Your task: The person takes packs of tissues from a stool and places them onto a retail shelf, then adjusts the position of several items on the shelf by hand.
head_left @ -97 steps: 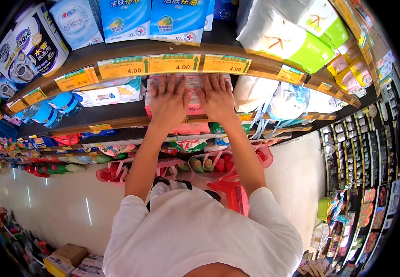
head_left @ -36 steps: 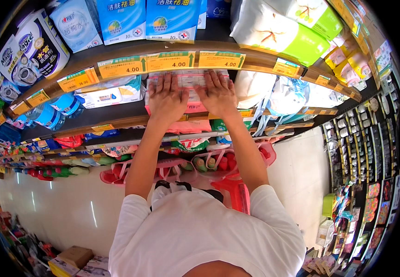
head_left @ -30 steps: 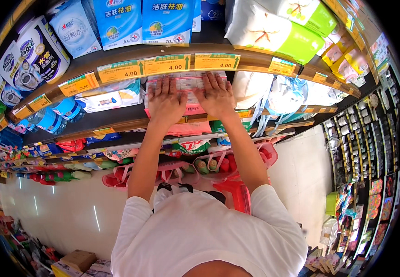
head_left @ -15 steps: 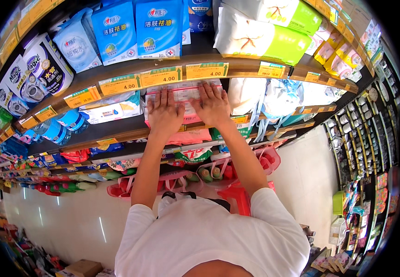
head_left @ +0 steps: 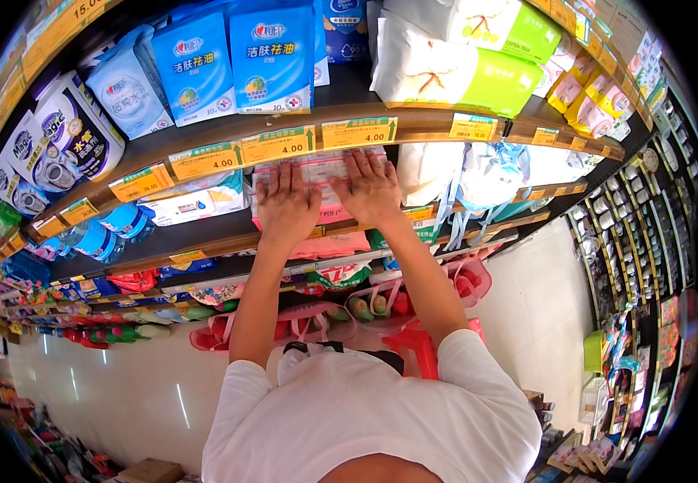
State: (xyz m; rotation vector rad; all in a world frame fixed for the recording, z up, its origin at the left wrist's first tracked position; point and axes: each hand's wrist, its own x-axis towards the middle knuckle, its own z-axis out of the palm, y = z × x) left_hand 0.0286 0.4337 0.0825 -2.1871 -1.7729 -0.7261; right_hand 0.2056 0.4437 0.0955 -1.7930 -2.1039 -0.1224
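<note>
Both arms reach forward to the second shelf, under the row of price tags. My left hand [head_left: 288, 205] lies flat on the left part of some pink and white packs [head_left: 324, 171], fingers stretched out. On the right part of the same packs rests my right hand [head_left: 370, 191], its fingers also straight and a little spread. The two thumbs point toward each other, with a gap between. To the left lies a white and blue soft pack [head_left: 192, 204]; a cream-white bundle [head_left: 423, 173] sits close on the right. The packs' far ends are hidden beneath the upper shelf.
The upper shelf edge [head_left: 421, 125] overhangs my fingertips. Blue pouches [head_left: 272, 60] and white-green tissue packs [head_left: 453, 72] stand on it. Blue-capped bottles [head_left: 95, 240] are at the left. Pink bags [head_left: 469, 282] hang or stand low near my body, and more shelves [head_left: 630, 217] line the right.
The view has shifted slightly. Both hands stay flat on the pink and white packs, with hardly any movement.
</note>
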